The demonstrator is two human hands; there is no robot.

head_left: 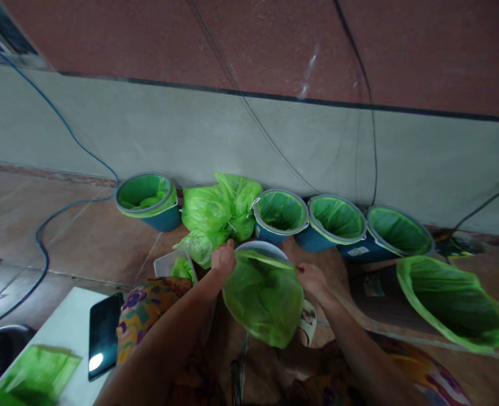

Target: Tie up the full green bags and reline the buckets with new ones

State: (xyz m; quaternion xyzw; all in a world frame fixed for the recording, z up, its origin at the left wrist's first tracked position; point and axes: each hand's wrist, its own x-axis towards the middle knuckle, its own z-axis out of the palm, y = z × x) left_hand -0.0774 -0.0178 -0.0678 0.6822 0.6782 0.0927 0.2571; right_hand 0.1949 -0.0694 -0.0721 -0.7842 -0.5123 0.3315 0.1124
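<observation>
Green plastic [42, 369] is laid in a flattened piece on a white desk [74, 330], with a dark phone [104, 336] set just beside it. Against the wall [190, 129], a blue bucket [164, 220] is lined with green film. Beside it, a heap of green bags [209, 208] is piled, and in front a pale box [162, 266] is partly filled with crumpled green film. Next, the left edge of a wide-mouthed green bag [261, 299] is held by the left hand [224, 258], its grip narrowed to a pinch. The bag is spread at a pale round rim [266, 248]; whether it is tucked inside cannot be told. Its right edge is held by the right hand [311, 279], the grip likewise narrow, fingertips partly hidden. Below, a slipper [308, 321] is partly covered. Farther right, three blue buckets [312, 241] are lined in green, and a dark bin [380, 290] is likewise lined.
</observation>
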